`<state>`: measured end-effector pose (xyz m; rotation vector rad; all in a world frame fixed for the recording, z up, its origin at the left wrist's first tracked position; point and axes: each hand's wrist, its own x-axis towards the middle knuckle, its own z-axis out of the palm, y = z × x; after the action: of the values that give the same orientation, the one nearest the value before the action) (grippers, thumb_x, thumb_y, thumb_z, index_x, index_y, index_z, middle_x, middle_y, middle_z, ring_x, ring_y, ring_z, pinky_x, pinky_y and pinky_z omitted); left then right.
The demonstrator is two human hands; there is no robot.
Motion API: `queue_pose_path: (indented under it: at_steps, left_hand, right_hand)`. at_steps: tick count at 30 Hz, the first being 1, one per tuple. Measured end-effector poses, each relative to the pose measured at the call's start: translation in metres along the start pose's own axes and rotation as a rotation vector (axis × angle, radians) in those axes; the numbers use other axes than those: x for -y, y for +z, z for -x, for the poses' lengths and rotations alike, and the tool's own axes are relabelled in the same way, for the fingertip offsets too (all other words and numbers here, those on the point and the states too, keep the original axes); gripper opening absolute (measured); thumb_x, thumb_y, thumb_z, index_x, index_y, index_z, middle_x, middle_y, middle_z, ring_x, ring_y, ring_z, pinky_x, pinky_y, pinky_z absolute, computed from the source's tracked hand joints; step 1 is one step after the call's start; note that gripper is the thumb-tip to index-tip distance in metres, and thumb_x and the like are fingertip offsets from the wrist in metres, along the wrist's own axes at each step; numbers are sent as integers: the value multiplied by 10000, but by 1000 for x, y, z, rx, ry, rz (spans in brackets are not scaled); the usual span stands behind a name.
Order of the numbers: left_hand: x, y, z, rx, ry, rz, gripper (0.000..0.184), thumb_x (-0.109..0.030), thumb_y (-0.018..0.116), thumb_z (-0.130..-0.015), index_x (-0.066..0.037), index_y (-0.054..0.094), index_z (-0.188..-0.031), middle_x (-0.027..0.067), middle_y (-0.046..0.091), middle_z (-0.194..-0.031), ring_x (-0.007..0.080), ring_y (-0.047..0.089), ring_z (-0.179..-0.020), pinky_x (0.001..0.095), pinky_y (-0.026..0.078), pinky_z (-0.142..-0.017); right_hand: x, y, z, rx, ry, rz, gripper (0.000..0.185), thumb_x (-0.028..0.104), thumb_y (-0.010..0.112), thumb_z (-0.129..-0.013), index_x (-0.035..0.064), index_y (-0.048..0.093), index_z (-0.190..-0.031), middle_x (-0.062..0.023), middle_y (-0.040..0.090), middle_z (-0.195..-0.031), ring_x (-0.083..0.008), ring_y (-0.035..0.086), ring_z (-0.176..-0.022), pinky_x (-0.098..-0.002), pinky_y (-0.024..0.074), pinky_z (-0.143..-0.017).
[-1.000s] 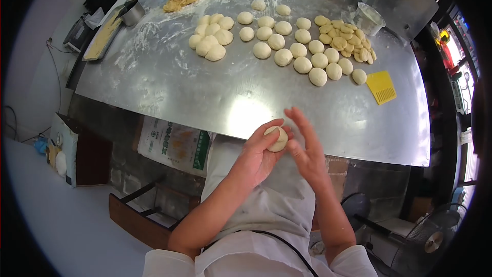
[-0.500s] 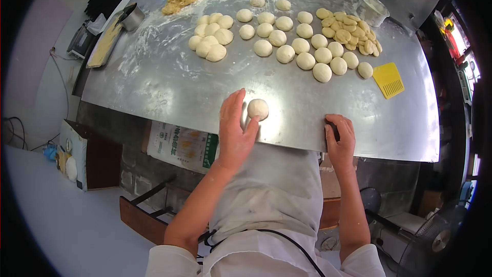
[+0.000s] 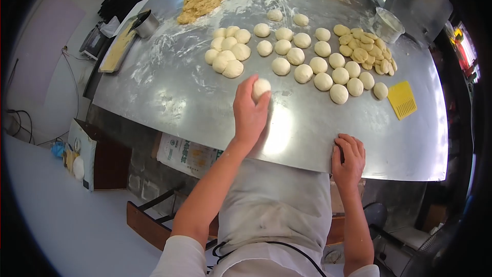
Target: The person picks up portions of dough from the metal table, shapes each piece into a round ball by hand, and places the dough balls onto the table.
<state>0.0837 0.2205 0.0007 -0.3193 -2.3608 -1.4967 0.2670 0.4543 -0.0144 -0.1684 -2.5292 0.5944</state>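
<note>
Cupping smooth, pale dough ball (image 3: 261, 88) between thumb and fingers: left hand (image 3: 249, 113), over shiny metal table (image 3: 307, 133). Ball near clump (image 3: 228, 51) of soft, rounded lumps pressed together; whether ball touches table, cannot tell. Right hand (image 3: 350, 159) at table's front edge, fingers loosely bent, thumb apart. Farther back: scattered matte, round balls (image 3: 339, 76); heap (image 3: 361, 55) of flattened, yellowish discs; flat yellow scraper (image 3: 402, 100), slotted; rough, craggy tan mass (image 3: 200, 6); powdery white streaks on metal.
</note>
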Motion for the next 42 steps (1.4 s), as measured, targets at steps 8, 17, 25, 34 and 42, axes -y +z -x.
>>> queue_pose_path:
  at_steps: [8,17,25,34,42]
  left_hand:
    - [51,37,-57,60,168,-313,567,-28,712,-915,-7,540,-1455,249,545,-1439,433,525,-1353,473,446,-1138]
    - [116,-34,-91,-279,53,-501,490,-175,765,-902,35,592,-1309,219,661,-1240,385,616,-1157,451,505,-1001]
    - [123,-34,-126,-241,-494,245,428,-124,799,-832,21,590,-1177,159,660,-1112,309,645,-1059,427,545,-912]
    - [97,-95,-38,-553,-629,1102,397,-82,687,-1019,17,547,-1377,141,625,-1323,260,644,-1195,399,550,-1073]
    - [6,-48,74,250,-889,1344,420,-148,555,-1108,62,476,-1464,195,604,-1435,312,616,-1330,390,570,-1095]
  right_hand:
    - [-4,3,2,11,1,-8,212,22,724,-866,50,728,-1077,-90,722,-1229,-333,642,-1160,-447,480,-990]
    - [-1,2,0,32,-4,27,240,11,713,-861,58,703,-1095,-97,716,-1229,-349,637,-1155,-461,478,-998]
    - [1,4,2,13,-13,29,235,8,708,-862,51,701,-1093,-97,714,-1234,-350,633,-1157,-460,483,-999]
    - [0,4,2,15,-8,25,223,12,708,-867,48,703,-1088,-101,715,-1240,-347,636,-1149,-467,483,-999]
    - [-3,5,4,24,111,-224,277,-7,719,-877,36,708,-1150,-125,708,-1201,-324,655,-1060,-407,515,-954]
